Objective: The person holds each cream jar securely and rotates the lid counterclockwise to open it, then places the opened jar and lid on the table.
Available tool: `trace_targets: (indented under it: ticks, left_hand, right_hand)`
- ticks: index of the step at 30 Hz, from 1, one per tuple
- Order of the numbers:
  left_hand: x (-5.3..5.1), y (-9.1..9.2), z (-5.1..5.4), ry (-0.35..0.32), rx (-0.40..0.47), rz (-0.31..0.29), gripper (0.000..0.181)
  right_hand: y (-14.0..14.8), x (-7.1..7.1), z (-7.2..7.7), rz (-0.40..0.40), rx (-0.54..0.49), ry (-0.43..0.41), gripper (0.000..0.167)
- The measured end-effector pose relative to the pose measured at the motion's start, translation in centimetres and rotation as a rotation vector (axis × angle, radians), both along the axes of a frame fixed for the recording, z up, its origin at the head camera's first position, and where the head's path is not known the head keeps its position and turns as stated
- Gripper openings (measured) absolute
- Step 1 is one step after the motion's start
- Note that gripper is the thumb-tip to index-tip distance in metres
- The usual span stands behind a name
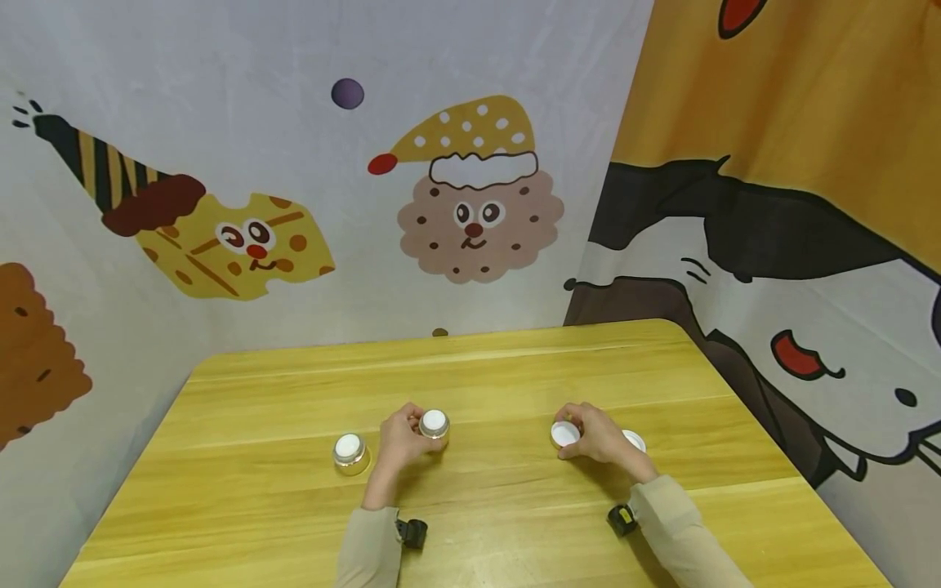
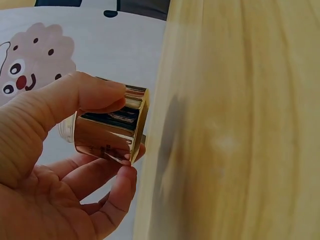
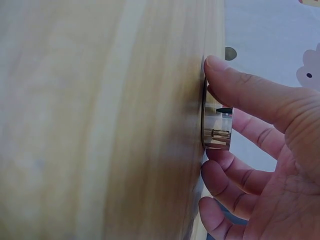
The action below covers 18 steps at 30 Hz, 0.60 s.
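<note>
My left hand [image 1: 403, 441] holds a shiny gold cosmetic jar [image 2: 107, 127] between thumb and fingers. Its white top [image 1: 435, 421] faces up, and in the left wrist view a small gap with a shadow separates its base from the table. A second gold jar [image 1: 351, 455] stands upright to the left of that hand. My right hand [image 1: 599, 434] pinches a round gold lid [image 3: 218, 122] by its sides, with its white inside [image 1: 565, 434] turned up; the lid sits at the table surface. Another white round lid [image 1: 634, 441] lies partly hidden behind the right hand.
The wooden table [image 1: 485, 506] has rounded far corners. A cloth with cartoon prints [image 1: 470, 49] hangs just beyond its far edge. Each wrist wears a small black camera, one on the left [image 1: 413, 534] and one on the right [image 1: 622, 519].
</note>
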State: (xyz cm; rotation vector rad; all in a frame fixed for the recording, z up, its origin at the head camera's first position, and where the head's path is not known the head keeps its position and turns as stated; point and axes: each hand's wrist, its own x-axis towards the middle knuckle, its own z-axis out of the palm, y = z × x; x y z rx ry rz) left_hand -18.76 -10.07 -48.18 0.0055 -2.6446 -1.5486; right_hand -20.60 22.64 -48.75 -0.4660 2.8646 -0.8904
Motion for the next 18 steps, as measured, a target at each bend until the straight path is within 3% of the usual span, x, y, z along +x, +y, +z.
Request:
trace_targets:
  ticks: [18]
  left_hand:
    - [0.11, -0.09, -0.17, -0.038, -0.121, -0.006, 0.040]
  right_hand:
    - [0.10, 0.13, 0.36, 0.015, 0.008, 0.007, 0.044]
